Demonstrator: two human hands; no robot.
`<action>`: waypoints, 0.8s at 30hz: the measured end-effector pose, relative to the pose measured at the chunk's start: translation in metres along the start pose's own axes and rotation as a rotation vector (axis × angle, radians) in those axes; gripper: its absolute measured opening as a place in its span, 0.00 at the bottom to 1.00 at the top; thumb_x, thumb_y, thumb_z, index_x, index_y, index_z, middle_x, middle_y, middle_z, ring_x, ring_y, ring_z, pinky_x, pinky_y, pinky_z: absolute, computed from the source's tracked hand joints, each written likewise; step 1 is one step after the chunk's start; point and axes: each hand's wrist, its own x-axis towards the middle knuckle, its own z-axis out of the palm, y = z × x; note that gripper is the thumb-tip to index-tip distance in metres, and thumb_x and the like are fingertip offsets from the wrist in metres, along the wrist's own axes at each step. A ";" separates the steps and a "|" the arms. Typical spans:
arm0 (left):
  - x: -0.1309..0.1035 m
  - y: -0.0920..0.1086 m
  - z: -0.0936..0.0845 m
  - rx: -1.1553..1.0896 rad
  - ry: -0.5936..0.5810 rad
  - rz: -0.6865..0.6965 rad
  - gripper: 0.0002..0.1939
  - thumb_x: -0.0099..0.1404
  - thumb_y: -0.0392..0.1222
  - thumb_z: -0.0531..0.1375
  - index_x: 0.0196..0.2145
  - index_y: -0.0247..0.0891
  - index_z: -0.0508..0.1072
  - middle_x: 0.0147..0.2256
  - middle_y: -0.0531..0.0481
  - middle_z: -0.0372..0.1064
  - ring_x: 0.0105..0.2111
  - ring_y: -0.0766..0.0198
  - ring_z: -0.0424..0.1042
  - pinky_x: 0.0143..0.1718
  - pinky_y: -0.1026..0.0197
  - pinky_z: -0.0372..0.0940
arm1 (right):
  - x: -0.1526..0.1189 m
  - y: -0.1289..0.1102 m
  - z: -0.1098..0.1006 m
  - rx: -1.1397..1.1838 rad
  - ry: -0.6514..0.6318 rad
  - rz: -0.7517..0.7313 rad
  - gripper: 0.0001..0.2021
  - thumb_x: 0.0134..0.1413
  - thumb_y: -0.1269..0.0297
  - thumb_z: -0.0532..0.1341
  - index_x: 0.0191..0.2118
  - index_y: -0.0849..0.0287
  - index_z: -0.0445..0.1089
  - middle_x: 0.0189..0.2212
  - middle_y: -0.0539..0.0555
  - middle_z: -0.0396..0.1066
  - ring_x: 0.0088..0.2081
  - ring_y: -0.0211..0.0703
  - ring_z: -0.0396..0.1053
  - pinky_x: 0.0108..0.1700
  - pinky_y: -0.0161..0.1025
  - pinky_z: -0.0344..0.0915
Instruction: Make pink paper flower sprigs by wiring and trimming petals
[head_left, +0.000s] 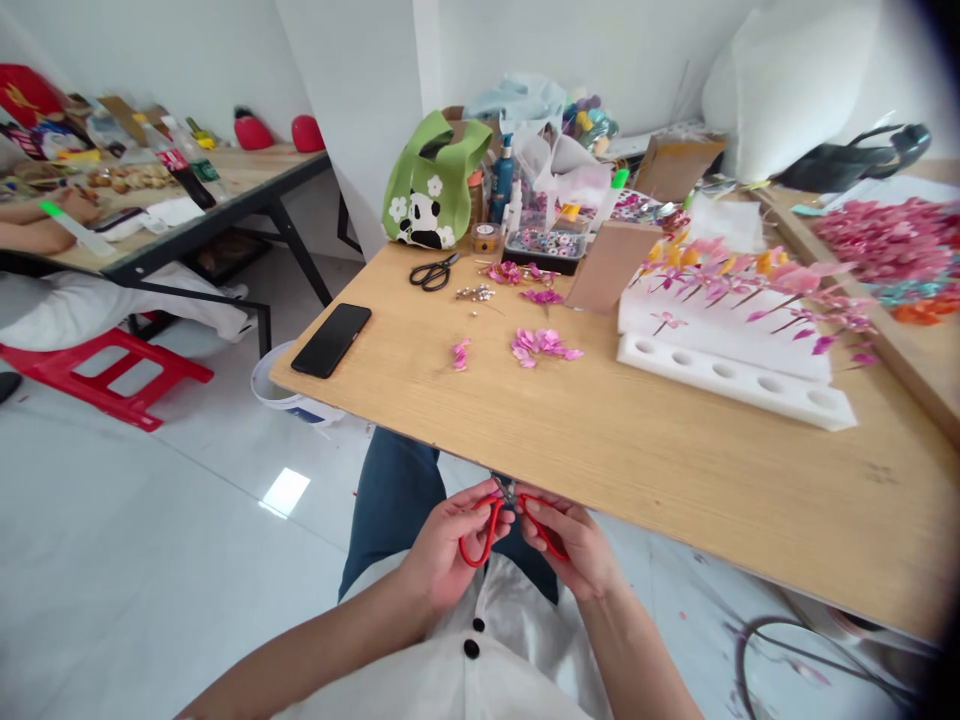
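Observation:
Over my lap, just off the table's near edge, both hands hold a pair of red-handled scissors (491,537). My left hand (441,548) grips one handle loop, and my right hand (576,545) grips the other. The blades are crossed and point away from me, partly hidden by the fingertips. Whether anything small is between the fingers I cannot make out. On the wooden table (450,420) lie a small pink petal cluster (460,353) and a bigger pile of pink petals (541,346).
Black scissors (433,272) and a phone (331,340) lie at the table's left. A white foam stand (731,375) with pink flower stems is at right. A green panda bag (431,190) stands behind. At far left, a person's arm (45,222) rests on another table.

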 end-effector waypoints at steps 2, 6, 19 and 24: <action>-0.001 0.000 0.001 -0.008 -0.001 0.001 0.16 0.54 0.29 0.64 0.42 0.31 0.75 0.36 0.42 0.74 0.35 0.60 0.74 0.43 0.59 0.65 | 0.000 -0.001 0.001 0.018 0.001 0.006 0.12 0.37 0.64 0.70 0.32 0.64 0.77 0.21 0.52 0.69 0.19 0.31 0.56 0.19 0.31 0.49; -0.005 0.000 0.002 -0.025 0.000 -0.033 0.17 0.54 0.29 0.64 0.43 0.30 0.75 0.37 0.42 0.74 0.35 0.60 0.74 0.41 0.60 0.65 | -0.004 -0.005 0.001 0.050 0.001 0.042 0.11 0.39 0.65 0.70 0.32 0.64 0.77 0.21 0.52 0.69 0.19 0.30 0.56 0.19 0.30 0.49; -0.009 -0.001 0.008 -0.095 -0.025 -0.082 0.15 0.58 0.27 0.61 0.45 0.28 0.74 0.37 0.42 0.74 0.37 0.62 0.74 0.44 0.61 0.66 | -0.006 -0.007 -0.002 0.137 -0.003 0.115 0.11 0.36 0.68 0.72 0.31 0.64 0.78 0.21 0.51 0.68 0.19 0.28 0.56 0.18 0.27 0.51; -0.007 -0.001 0.008 -0.103 -0.042 -0.071 0.14 0.59 0.26 0.60 0.44 0.29 0.74 0.38 0.42 0.74 0.37 0.63 0.74 0.44 0.62 0.66 | -0.005 -0.006 -0.006 0.164 -0.001 0.111 0.11 0.33 0.70 0.73 0.30 0.64 0.78 0.21 0.51 0.69 0.19 0.27 0.56 0.17 0.26 0.50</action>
